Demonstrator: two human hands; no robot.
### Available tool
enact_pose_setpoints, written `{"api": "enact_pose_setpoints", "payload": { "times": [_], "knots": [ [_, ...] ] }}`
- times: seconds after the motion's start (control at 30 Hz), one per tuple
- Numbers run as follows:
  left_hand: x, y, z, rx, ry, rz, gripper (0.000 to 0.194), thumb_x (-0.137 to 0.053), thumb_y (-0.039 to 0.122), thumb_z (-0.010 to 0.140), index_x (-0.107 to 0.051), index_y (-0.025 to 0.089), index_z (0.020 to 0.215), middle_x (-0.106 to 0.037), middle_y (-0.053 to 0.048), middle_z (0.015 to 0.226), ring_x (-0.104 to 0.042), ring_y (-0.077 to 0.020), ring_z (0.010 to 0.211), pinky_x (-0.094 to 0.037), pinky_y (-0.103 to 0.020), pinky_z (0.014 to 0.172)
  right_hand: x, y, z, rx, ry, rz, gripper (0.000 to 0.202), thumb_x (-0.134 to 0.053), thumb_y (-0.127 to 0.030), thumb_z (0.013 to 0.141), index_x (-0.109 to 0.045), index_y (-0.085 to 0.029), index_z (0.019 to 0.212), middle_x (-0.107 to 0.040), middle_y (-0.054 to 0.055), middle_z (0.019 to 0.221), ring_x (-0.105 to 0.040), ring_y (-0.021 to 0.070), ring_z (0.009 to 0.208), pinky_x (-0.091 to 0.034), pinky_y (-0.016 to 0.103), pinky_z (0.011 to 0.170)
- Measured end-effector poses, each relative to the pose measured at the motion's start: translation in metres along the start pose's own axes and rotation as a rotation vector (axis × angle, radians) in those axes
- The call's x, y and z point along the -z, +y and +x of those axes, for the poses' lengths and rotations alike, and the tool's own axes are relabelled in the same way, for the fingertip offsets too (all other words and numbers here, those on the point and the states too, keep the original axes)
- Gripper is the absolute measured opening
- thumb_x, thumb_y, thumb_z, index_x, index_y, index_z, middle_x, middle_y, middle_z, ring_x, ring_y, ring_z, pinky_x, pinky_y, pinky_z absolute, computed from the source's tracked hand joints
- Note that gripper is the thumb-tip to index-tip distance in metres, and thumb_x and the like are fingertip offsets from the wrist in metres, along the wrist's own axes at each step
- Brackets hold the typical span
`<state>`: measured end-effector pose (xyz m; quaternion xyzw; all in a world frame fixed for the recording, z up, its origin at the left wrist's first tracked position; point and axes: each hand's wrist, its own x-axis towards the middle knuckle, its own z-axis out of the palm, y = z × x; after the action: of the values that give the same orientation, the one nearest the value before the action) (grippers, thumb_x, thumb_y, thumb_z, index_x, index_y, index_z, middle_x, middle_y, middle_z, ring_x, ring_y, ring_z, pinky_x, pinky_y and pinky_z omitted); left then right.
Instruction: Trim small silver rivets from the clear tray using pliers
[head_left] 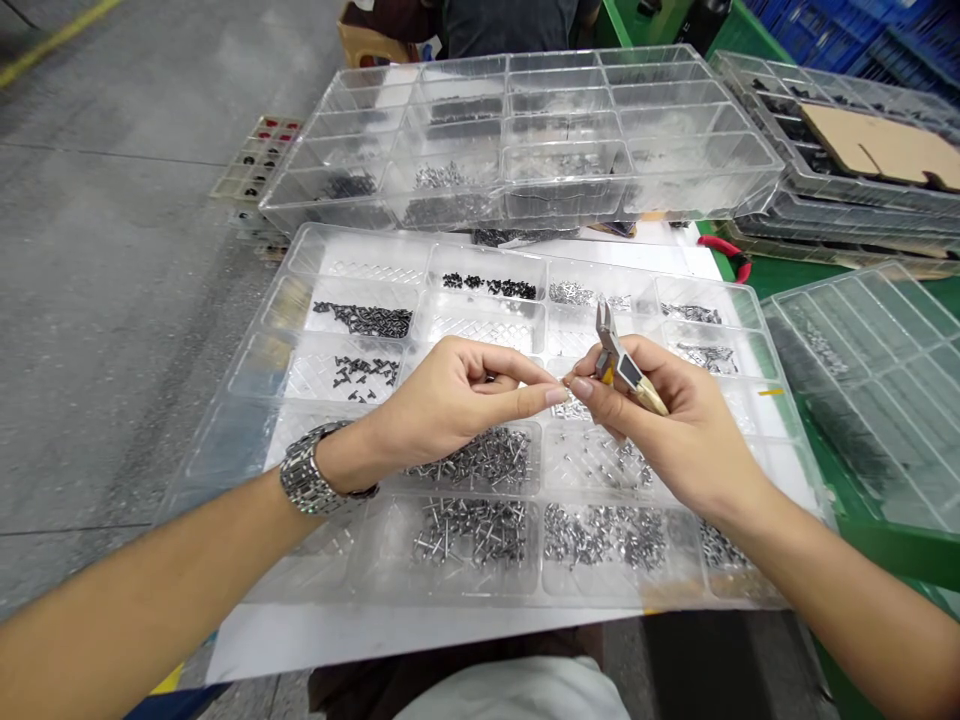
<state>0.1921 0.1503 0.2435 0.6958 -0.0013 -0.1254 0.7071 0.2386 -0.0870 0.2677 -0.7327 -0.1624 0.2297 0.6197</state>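
My left hand, with a metal watch on its wrist, has thumb and forefinger pinched together; whatever lies between them is too small to name. Its fingertips meet those of my right hand above the middle of a clear compartment tray. My right hand is wrapped round small pliers, whose jaws point up and away from me. Below the hands, compartments hold silver screws or pins and small silver parts. Black screws lie in compartments at the back left.
Behind the tray stands a second clear compartment tray. Stacked trays with cardboard are at the back right, and another clear tray lies at the right. A red-handled tool rests nearby. A person's dark shirt shows behind.
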Motion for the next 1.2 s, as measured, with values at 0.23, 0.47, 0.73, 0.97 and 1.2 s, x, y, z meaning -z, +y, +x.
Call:
{"api": "enact_pose_setpoints", "payload": {
  "times": [0.23, 0.47, 0.73, 0.97, 1.2],
  "knots": [
    [-0.0003, 0.0035, 0.0004, 0.001, 0.031, 0.008, 0.022, -0.092, 0.041, 0.09, -0.093, 0.02, 0.098, -0.066, -0.003, 0.066, -0.041, -0.0101, 0.057, -0.025, -0.027, 0.051, -0.0018, 0.0004, -0.0016, 0.027, -0.004, 0.0, 0.011, -0.085, -0.036, 0.103, -0.077, -0.028, 0.103, -0.052, -0.006, 0.068, -0.039, 0.0104, 0.057, -0.031, 0.026, 0.05],
    [-0.0009, 0.001, 0.0007, -0.007, 0.025, 0.018, 0.022, -0.092, 0.041, 0.09, -0.092, 0.02, 0.098, -0.056, 0.001, 0.061, -0.033, -0.0092, 0.056, -0.02, -0.028, 0.051, -0.0033, -0.0015, -0.0047, 0.077, 0.032, -0.027, 0.008, -0.084, -0.031, 0.104, -0.077, -0.028, 0.105, -0.054, -0.006, 0.071, -0.037, 0.0093, 0.057, -0.027, 0.027, 0.049],
    [-0.0005, -0.0034, 0.0008, -0.022, -0.003, 0.009, 0.022, -0.094, 0.04, 0.09, -0.092, 0.02, 0.096, -0.041, 0.005, 0.056, -0.025, -0.0085, 0.055, -0.017, -0.029, 0.051, -0.0015, 0.0009, -0.0011, 0.025, -0.007, -0.034, 0.009, -0.083, -0.034, 0.105, -0.076, -0.028, 0.104, -0.052, -0.005, 0.069, -0.04, 0.0111, 0.059, -0.032, 0.027, 0.052],
    [-0.0011, -0.002, 0.0009, -0.043, 0.021, 0.015, 0.024, -0.093, 0.042, 0.091, -0.092, 0.02, 0.1, -0.048, 0.003, 0.06, -0.028, -0.009, 0.055, -0.018, -0.029, 0.05, -0.0025, 0.0029, -0.0001, 0.05, -0.013, -0.011, 0.011, -0.082, -0.036, 0.106, -0.075, -0.028, 0.108, -0.053, -0.005, 0.071, -0.043, 0.0112, 0.059, -0.035, 0.027, 0.051],
    [-0.001, -0.0039, 0.0004, -0.036, 0.007, 0.045, 0.023, -0.093, 0.042, 0.091, -0.091, 0.02, 0.096, -0.036, 0.007, 0.056, -0.024, -0.0082, 0.054, -0.018, -0.029, 0.051, -0.0051, 0.0025, -0.0024, 0.075, 0.017, -0.011, 0.012, -0.082, -0.035, 0.105, -0.073, -0.028, 0.11, -0.057, -0.004, 0.076, -0.045, 0.0116, 0.061, -0.036, 0.028, 0.052]
  ]
}}
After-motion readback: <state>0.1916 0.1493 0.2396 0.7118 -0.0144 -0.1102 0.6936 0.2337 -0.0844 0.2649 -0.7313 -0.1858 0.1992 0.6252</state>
